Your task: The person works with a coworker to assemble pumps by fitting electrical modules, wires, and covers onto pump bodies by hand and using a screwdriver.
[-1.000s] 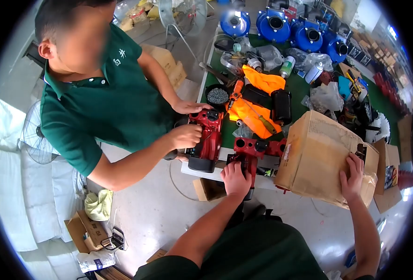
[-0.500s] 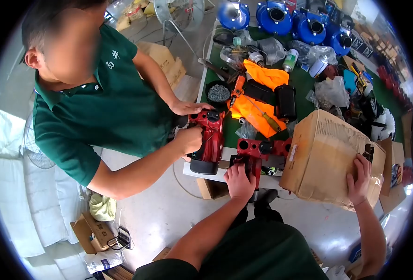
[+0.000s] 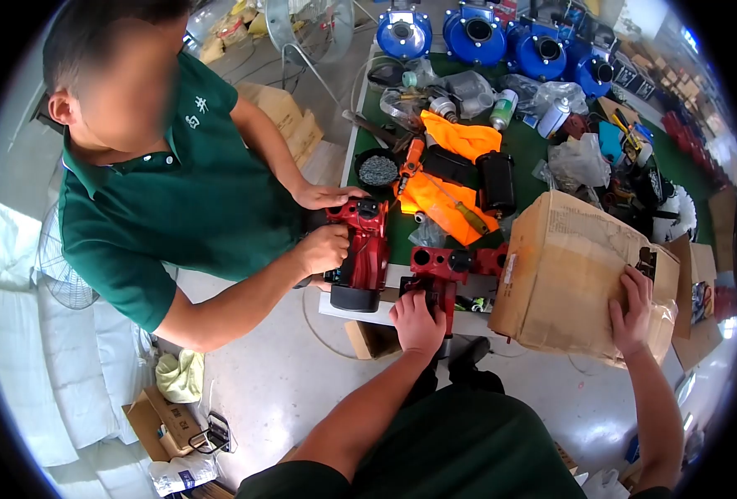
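Observation:
My left hand [image 3: 418,323] is on the lower part of a red machine part [image 3: 444,264] at the table's front edge, its fingers bent over the dark piece there. My right hand [image 3: 632,311] lies with spread fingers on the top of a worn cardboard box [image 3: 572,270] at the table's front right. Left of my left hand stands another red machine [image 3: 367,259], which a co-worker touches with both hands. Behind the red parts lie an orange cloth [image 3: 443,204], an orange tool [image 3: 411,163] and a black cylinder [image 3: 497,183].
A co-worker in a green shirt [image 3: 210,183] stands at the left. Blue round machines [image 3: 477,35] line the table's back. A bowl of small metal pieces [image 3: 378,170], a spray can [image 3: 553,118] and plastic bags [image 3: 579,160] are on the green table. Open boxes [image 3: 162,422] sit on the floor.
The view has shifted slightly. My hands stay on the red part and the box. The co-worker's hands remain at the other red machine.

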`<control>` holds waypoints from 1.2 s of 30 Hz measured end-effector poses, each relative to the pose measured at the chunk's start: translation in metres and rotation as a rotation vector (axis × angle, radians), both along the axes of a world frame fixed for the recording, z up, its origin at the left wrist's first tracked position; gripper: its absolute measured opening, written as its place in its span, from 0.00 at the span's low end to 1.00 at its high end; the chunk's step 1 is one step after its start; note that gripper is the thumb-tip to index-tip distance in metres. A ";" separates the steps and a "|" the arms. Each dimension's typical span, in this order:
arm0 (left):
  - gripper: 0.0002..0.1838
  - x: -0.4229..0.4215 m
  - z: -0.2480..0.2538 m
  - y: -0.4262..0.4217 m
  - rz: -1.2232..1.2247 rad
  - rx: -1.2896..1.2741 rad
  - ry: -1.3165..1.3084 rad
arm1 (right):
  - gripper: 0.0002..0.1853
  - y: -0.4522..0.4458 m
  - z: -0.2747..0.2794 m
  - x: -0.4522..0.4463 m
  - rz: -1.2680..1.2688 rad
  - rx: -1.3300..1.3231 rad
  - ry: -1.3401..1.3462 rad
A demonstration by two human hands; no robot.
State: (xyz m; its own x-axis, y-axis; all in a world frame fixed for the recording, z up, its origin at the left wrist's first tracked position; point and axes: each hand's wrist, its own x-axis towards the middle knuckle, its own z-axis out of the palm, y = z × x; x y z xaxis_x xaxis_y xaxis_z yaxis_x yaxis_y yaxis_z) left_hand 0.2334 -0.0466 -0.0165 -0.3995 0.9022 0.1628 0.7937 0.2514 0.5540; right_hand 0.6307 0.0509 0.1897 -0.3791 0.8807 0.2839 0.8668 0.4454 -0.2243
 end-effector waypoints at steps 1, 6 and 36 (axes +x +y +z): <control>0.24 0.000 0.000 0.000 0.000 -0.002 0.003 | 0.25 0.000 0.000 0.001 0.005 0.005 0.000; 0.25 0.001 -0.001 0.000 0.003 -0.006 0.004 | 0.25 0.000 -0.001 0.001 0.009 0.019 0.005; 0.26 0.002 -0.006 -0.001 0.031 0.010 0.057 | 0.16 0.011 0.008 0.032 -0.302 0.144 0.353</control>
State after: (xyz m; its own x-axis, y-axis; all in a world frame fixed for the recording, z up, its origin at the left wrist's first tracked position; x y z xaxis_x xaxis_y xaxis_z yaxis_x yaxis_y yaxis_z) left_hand 0.2349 -0.0474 -0.0228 -0.4171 0.8876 0.1953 0.8157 0.2709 0.5111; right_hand 0.6628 0.0621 0.1975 0.0288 0.8788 0.4763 0.8444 0.2336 -0.4821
